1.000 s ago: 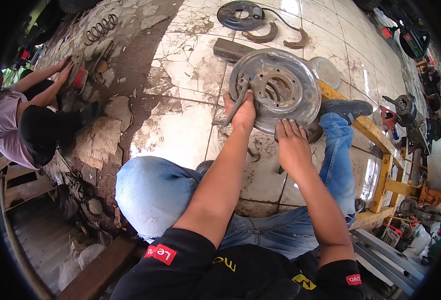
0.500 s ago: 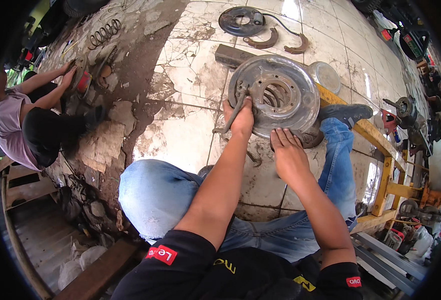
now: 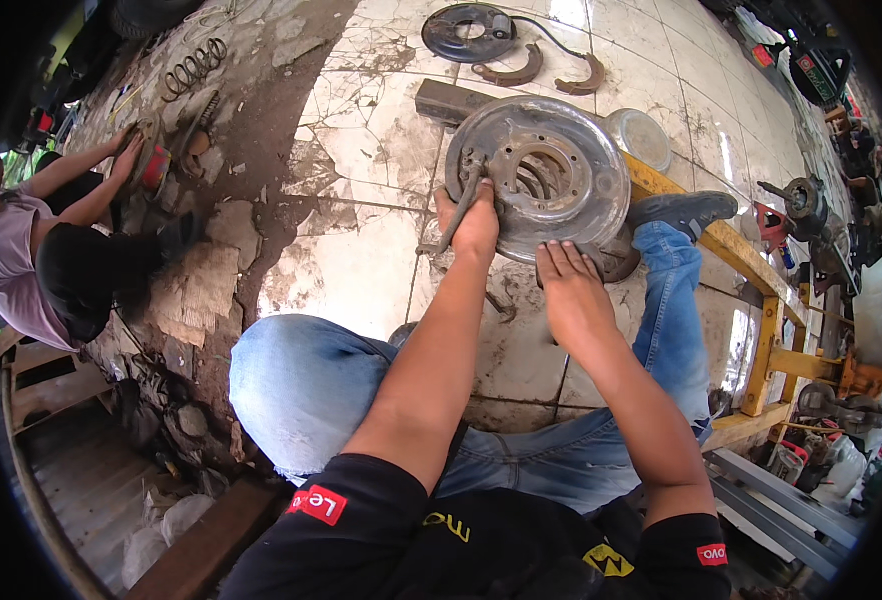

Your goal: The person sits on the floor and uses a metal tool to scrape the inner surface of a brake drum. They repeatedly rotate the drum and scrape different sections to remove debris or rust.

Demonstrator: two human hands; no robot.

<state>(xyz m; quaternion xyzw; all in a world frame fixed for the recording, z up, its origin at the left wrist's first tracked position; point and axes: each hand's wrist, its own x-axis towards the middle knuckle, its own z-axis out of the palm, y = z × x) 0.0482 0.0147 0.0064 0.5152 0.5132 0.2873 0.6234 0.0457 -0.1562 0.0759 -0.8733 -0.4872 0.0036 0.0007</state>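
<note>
A round grey metal brake backing plate (image 3: 609, 190) with a large centre hole is held tilted in front of me. My left hand (image 3: 474, 222) is closed around its left edge, thumb on the face, beside a short dark brake hose (image 3: 456, 228) that hangs from a fitting there. My right hand (image 3: 573, 296) grips the lower rim, its fingertips on the face and its thumb hidden. Coils of a spring (image 3: 536, 172) show through the centre hole. Under the plate, near my right fingers, part of a rusty curved piece (image 3: 618, 258) sticks out.
Another backing plate (image 3: 469, 32) and two curved brake shoes (image 3: 514, 66) lie on the tiles ahead. A steel bar (image 3: 443, 103) and a round lid-like disc (image 3: 641, 140) sit behind my plate. At right stands a yellow frame (image 3: 758, 272). A seated co-worker (image 3: 36, 250) handles a part at left.
The whole view has shifted a little, so everything sits slightly further left and up. Both my hands keep their hold on the plate, which has barely moved.
</note>
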